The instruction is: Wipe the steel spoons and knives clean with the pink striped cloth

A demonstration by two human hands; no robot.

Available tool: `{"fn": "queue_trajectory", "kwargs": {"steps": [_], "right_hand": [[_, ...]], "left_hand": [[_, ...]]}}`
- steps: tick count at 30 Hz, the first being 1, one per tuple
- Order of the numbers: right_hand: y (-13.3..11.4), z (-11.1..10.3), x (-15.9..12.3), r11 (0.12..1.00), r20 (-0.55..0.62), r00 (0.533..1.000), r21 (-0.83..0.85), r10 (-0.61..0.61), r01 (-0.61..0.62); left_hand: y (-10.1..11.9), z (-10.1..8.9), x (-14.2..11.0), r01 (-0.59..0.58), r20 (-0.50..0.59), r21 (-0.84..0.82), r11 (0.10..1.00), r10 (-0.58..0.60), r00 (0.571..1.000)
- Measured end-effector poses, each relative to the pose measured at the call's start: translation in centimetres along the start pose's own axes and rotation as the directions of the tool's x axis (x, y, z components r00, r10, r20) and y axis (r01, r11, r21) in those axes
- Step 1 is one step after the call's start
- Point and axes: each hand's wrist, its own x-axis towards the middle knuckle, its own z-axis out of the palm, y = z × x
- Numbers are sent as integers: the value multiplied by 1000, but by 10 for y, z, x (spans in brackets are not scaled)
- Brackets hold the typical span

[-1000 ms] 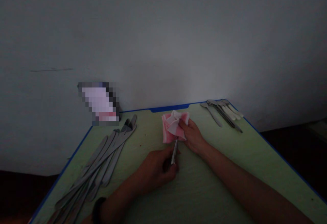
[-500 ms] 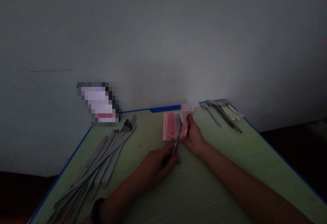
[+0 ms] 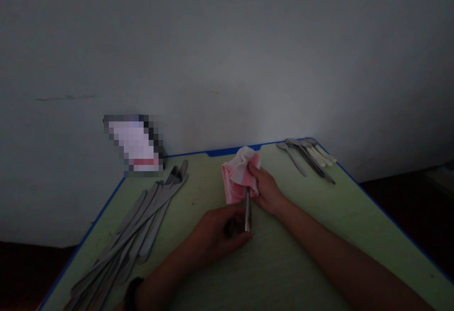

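Observation:
My left hand (image 3: 219,233) pinches the handle of a piece of metal cutlery (image 3: 247,214) above the table, thumb at its near end. A pink-and-white striped cloth (image 3: 234,178) covers the far end, so I cannot see what kind of cutlery it is. Gripping the cloth around that end is my right hand (image 3: 270,192), its thumb pressed on top.
Several metal table knives (image 3: 138,226) lie in a loose pile on the left. Spoons (image 3: 291,158), some white-handled, lie at the back right of the green, blue-edged table (image 3: 294,263). A blurred-out phone-like device (image 3: 133,143) leans against the wall.
The cloth is now folded over the cutlery's far end, with my right thumb on top. The handle has turned more upright in view, and my left thumb has moved to its near end.

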Motion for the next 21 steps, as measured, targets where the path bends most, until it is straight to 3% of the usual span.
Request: {"fn": "queue_trajectory", "kwargs": {"steps": [5, 8, 10, 13, 21], "right_hand": [[1, -1, -1, 996, -60, 998, -89, -34, 29], [0, -1, 1, 999, -101, 994, -28, 35, -38], [-2, 0, 1, 997, -65, 996, 55, 66, -62], [-6, 4, 0, 987, 17, 1000, 158, 20, -23], [-5, 0, -1, 986, 99, 994, 162, -54, 37]], "left_hand": [[-1, -3, -1, 28, -53, -33, 999, -30, 998], [-2, -5, -1, 13, -69, -65, 998, -17, 997], [-3, -6, -1, 10, -102, -93, 996, -19, 995], [-2, -6, 0, 4, -151, -132, 991, -24, 988], [-1, -5, -1, 24, -110, -89, 996, -34, 993]]}}
